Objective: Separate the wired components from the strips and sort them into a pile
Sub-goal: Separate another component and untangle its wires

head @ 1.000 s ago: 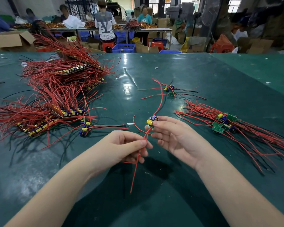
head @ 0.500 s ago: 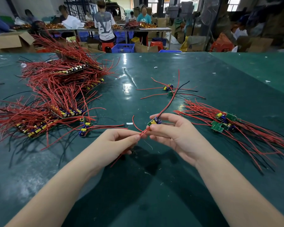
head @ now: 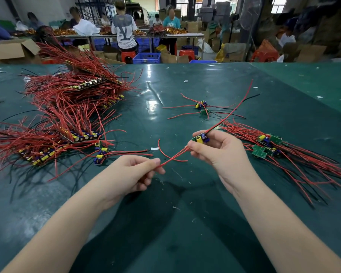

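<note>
You've swung that little board [head: 200,138] over toward the pile [head: 268,145], right hand [head: 222,152] pinching it, left hand [head: 135,171] pinching its red wires [head: 173,157], so it's basically sorted.

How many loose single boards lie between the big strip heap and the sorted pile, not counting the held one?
2: one loose board with yellow and blue parts, another just nearer, green side showing. None seems hidden there.

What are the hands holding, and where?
The right hand pinches a small board by its edge; the left hand pinches that board's red wires near their ends.
</note>
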